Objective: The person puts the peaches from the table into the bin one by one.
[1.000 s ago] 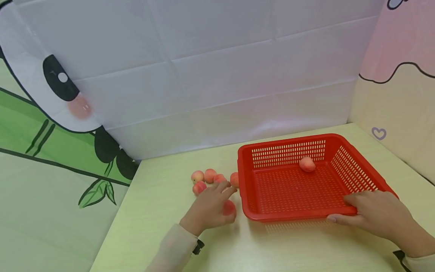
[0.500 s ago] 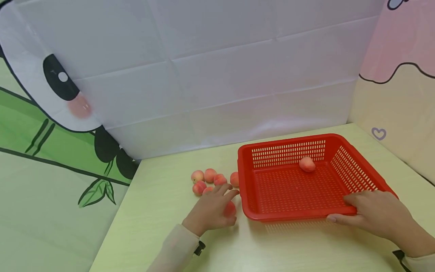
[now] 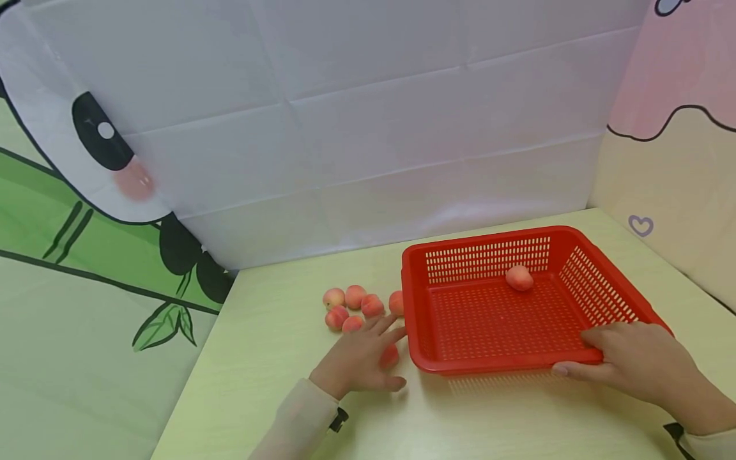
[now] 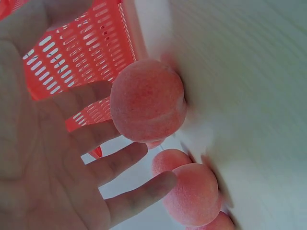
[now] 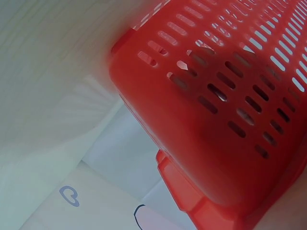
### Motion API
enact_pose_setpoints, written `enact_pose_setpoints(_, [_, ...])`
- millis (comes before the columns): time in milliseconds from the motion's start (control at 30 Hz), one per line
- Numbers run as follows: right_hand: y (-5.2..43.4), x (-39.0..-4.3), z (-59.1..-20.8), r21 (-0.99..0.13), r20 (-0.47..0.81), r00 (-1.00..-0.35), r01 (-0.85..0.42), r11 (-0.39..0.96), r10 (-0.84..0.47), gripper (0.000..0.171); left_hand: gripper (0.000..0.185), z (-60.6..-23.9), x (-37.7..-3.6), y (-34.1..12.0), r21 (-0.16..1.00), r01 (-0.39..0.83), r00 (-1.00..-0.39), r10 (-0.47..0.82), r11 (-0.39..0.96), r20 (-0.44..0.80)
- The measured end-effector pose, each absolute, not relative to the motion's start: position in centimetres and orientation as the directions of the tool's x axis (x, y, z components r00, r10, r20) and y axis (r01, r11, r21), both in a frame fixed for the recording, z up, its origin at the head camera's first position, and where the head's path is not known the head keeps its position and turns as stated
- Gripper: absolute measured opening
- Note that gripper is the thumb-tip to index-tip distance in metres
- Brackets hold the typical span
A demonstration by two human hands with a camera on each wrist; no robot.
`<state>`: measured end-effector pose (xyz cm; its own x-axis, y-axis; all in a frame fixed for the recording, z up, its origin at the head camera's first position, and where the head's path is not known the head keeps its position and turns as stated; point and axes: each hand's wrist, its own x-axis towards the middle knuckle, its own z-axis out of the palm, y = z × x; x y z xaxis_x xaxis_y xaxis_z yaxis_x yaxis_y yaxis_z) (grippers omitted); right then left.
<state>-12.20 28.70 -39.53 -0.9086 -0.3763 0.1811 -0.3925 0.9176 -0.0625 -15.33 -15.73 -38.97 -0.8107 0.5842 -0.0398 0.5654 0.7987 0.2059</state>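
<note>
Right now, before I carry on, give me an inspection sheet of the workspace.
Surface: pale green table, bare around the things.
Job's things: red basket with one peach inside by its far wall; loose peaches clustered left of the basket; one peach under the left hand.
Clutter: nothing seen.
Hands: left hand lies over that peach with fingers spread, not closed round it; right hand grips the basket's near rim.
Cables: nothing seen.
Surroundings: white panda backdrop behind, pink and cream panel at right.

Pink peach [image 3: 390,355] on table, just beside red basket [image 3: 489,364]; basket upright.
</note>
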Motion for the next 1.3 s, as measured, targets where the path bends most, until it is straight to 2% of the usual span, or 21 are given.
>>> enact_pose_setpoints(433, [28.63, -12.07, -39.57, -0.067, 0.172, -0.913, -0.385, 0.92, -0.37, 0.052, 0.085, -39.08, -15.2, -15.43, 0.185, 0.564, -0.807, 0.584, 0.805, -0.083])
enact_pose_setpoints(733, [28.65, -12.23, -39.49, -0.073, 0.154, -0.919, -0.376, 0.924, -0.362, 0.051, 0.077, -39.21, -15.24, -15.08, 0.161, 0.53, -0.826, 0.55, 0.832, -0.121])
enact_pose_setpoints(1300, [28.61, -12.07, -39.5, -0.069, 0.185, -0.909, -0.392, 0.917, -0.374, 0.052, 0.06, -39.85, -15.51, -14.89, 0.124, 0.547, -0.818, 0.56, 0.828, -0.129])
